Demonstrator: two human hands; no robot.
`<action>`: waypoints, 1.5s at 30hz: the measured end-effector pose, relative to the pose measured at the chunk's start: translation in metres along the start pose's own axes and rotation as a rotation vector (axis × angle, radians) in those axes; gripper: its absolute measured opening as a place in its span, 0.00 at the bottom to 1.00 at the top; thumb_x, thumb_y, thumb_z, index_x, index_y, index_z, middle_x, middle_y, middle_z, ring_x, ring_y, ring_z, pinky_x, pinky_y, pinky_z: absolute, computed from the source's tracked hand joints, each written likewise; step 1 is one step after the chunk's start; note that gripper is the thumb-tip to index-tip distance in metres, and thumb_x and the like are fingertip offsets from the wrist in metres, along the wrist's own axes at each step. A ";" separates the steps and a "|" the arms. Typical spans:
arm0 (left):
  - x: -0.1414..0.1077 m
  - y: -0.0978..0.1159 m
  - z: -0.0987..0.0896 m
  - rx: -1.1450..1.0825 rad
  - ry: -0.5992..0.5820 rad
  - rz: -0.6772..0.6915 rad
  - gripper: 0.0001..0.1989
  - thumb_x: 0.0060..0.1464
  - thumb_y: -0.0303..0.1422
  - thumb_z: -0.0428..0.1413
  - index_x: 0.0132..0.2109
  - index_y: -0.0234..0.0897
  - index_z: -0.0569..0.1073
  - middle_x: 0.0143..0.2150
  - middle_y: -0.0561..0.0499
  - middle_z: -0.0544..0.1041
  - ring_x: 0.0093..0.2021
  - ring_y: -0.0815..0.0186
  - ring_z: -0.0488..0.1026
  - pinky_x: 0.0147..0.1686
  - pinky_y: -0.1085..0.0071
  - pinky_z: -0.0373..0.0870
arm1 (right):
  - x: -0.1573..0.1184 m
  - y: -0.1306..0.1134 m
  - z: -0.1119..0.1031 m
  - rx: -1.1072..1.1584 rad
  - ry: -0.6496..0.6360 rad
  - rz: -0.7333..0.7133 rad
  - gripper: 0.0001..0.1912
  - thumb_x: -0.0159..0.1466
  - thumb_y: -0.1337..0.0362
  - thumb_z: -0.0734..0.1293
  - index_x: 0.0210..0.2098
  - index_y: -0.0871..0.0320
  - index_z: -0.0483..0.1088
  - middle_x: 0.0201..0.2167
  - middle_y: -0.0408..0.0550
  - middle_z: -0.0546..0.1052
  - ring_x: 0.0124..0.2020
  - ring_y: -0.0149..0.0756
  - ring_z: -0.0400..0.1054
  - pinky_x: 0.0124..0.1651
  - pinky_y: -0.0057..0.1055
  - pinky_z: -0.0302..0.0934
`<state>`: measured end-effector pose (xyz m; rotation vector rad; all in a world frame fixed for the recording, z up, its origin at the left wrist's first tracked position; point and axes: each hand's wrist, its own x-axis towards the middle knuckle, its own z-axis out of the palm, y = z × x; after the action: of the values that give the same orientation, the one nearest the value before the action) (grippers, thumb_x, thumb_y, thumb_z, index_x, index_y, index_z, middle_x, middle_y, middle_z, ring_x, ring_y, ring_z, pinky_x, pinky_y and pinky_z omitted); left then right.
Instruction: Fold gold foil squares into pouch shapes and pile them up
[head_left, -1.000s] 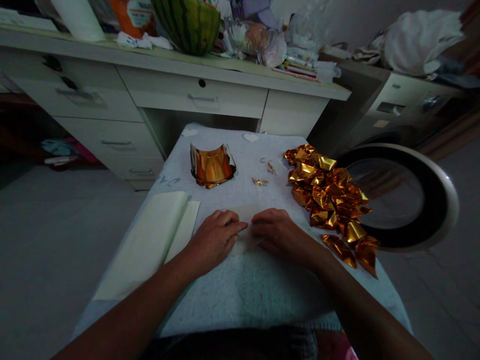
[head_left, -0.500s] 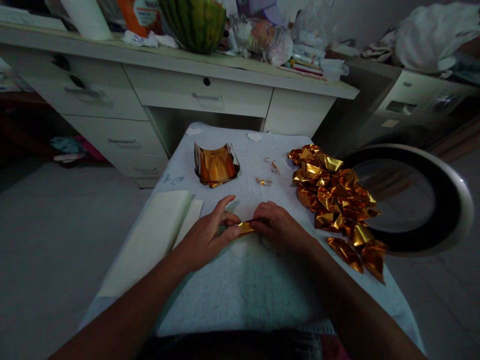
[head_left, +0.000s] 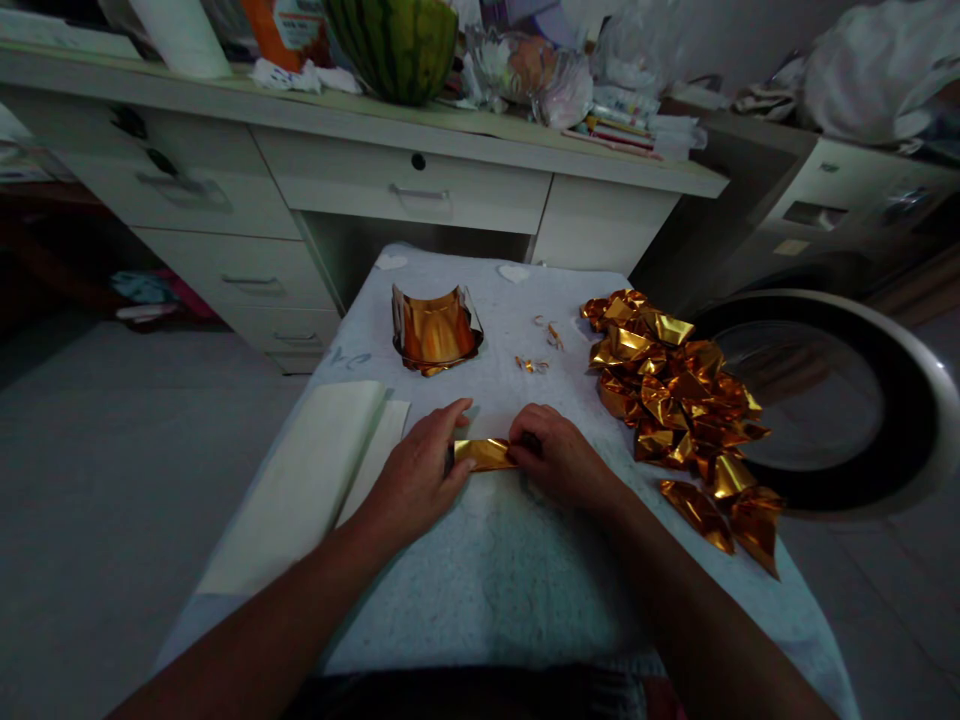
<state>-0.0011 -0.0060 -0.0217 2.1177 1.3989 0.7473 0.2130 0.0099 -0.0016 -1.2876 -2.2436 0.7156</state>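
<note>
A narrow folded strip of gold foil (head_left: 487, 454) lies between my two hands, over the middle of the cloth-covered table. At its left end, my left hand (head_left: 424, 462) grips it between thumb and fingers. My right hand (head_left: 559, 452) has its fingers curled round the other end. Beyond my hands stands a curved stack of gold foil sheets (head_left: 436, 332). Small gold scraps (head_left: 532, 366) lie to the right of the stack. A pile of folded gold foil pieces (head_left: 675, 390) covers the table's right side.
White folded paper (head_left: 300, 490) lies at the table's left. Behind is a white desk (head_left: 465, 190) bearing a watermelon (head_left: 394, 45) and plastic bags. At the right stands a washing machine with its round door (head_left: 911, 400) open.
More of the gold strip now shows between my hands, flatter and wider. My left hand has moved slightly left and its fingers have drawn together. The view has shifted slightly.
</note>
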 end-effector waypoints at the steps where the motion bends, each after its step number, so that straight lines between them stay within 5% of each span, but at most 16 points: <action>1: 0.000 0.000 0.000 0.065 0.030 0.012 0.31 0.53 0.28 0.56 0.63 0.38 0.57 0.55 0.42 0.71 0.53 0.54 0.69 0.53 0.54 0.67 | 0.000 0.000 0.000 -0.002 0.002 0.000 0.09 0.57 0.78 0.67 0.29 0.58 0.66 0.29 0.42 0.68 0.34 0.33 0.61 0.39 0.30 0.53; 11: -0.003 0.008 -0.003 0.435 0.114 -0.117 0.13 0.52 0.39 0.58 0.40 0.37 0.68 0.49 0.41 0.70 0.49 0.48 0.65 0.47 0.51 0.64 | 0.001 0.000 0.001 -0.015 0.003 0.007 0.09 0.57 0.77 0.67 0.28 0.58 0.66 0.29 0.43 0.69 0.35 0.34 0.62 0.39 0.31 0.54; 28: 0.001 0.009 0.001 0.232 0.076 -0.082 0.10 0.52 0.28 0.58 0.42 0.40 0.67 0.42 0.49 0.74 0.48 0.53 0.65 0.47 0.55 0.58 | 0.001 0.000 0.003 -0.025 0.007 0.013 0.10 0.57 0.78 0.67 0.28 0.58 0.65 0.29 0.43 0.68 0.34 0.34 0.61 0.38 0.31 0.53; 45: 0.001 0.007 0.002 0.237 0.070 -0.073 0.13 0.53 0.28 0.58 0.46 0.40 0.68 0.45 0.48 0.75 0.49 0.54 0.66 0.47 0.58 0.59 | 0.001 0.000 0.004 -0.043 0.011 0.010 0.11 0.59 0.75 0.68 0.27 0.57 0.63 0.28 0.42 0.67 0.33 0.34 0.60 0.37 0.30 0.52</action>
<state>0.0054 -0.0080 -0.0182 2.2208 1.6641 0.6608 0.2105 0.0101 -0.0043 -1.3205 -2.2570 0.6651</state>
